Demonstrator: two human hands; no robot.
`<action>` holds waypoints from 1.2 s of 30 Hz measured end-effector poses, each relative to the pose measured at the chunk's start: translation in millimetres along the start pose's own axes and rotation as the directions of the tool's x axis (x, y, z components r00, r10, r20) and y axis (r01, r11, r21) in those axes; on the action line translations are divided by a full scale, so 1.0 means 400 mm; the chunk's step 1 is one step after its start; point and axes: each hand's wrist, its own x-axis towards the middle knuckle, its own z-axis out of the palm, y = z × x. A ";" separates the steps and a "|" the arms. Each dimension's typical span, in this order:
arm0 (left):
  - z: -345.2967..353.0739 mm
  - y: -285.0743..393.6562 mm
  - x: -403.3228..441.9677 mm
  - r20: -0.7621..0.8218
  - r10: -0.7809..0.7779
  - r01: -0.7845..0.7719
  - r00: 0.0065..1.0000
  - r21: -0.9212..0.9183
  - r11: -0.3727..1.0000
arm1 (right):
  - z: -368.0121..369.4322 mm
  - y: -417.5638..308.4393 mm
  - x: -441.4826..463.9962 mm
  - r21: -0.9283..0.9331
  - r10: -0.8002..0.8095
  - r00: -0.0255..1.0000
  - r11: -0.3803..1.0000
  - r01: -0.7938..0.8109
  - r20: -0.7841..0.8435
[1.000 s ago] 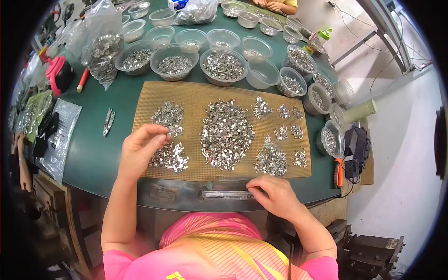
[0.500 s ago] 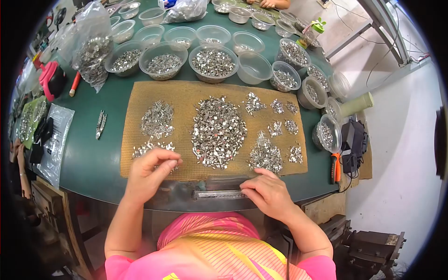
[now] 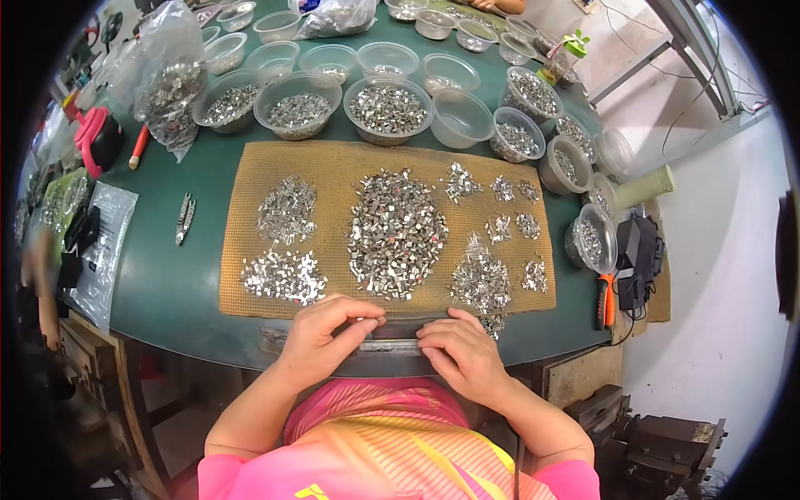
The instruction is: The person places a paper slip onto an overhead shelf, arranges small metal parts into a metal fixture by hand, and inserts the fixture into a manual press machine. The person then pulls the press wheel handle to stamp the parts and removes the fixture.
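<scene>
Steadiness seemed to matter most with the narrow metal bar (image 3: 385, 346), which lay along the near edge of the green tabletop (image 3: 158, 292), just below the mesh-textured mat (image 3: 333, 162). The right hand (image 3: 463, 352) curled at the bar's right end; whether its fingers gripped the metal or merely rested there, I could not tell. The left hand (image 3: 327, 337) hovered beside the bar, thumb and forefinger brought close in a pinch, though any piece between them was too small to confirm. A light pinch, with the right fingers bracing the bar, would probably have served best. Half a second earlier, the left hand was over the near-left pile of shiny metal pieces (image 3: 285, 277); it had since crossed to the bar, uncovering that pile, while the right hand had stayed at its end.
</scene>
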 end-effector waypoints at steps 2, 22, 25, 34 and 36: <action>0.005 0.006 0.000 0.020 -0.003 0.003 1.000 0.005 1.000 | 0.003 -0.001 -0.002 -0.005 -0.008 1.000 1.000 0.008 -0.013; 0.060 0.034 0.019 0.172 0.035 -0.031 0.984 -0.021 0.999 | -0.027 -0.015 0.031 0.019 -0.072 0.994 0.997 0.074 -0.078; 0.065 0.048 0.021 0.199 -0.050 0.082 0.979 -0.153 0.985 | -0.031 -0.013 0.052 0.024 -0.150 0.986 0.988 0.152 -0.078; 0.048 0.037 0.015 0.130 -0.039 0.036 0.991 0.029 0.999 | -0.065 -0.008 0.052 -0.013 -0.060 0.998 0.998 0.060 -0.020; 0.036 0.022 0.012 0.104 -0.020 0.018 0.994 0.020 1.000 | -0.065 -0.007 0.037 -0.034 -0.021 1.000 0.999 0.022 0.019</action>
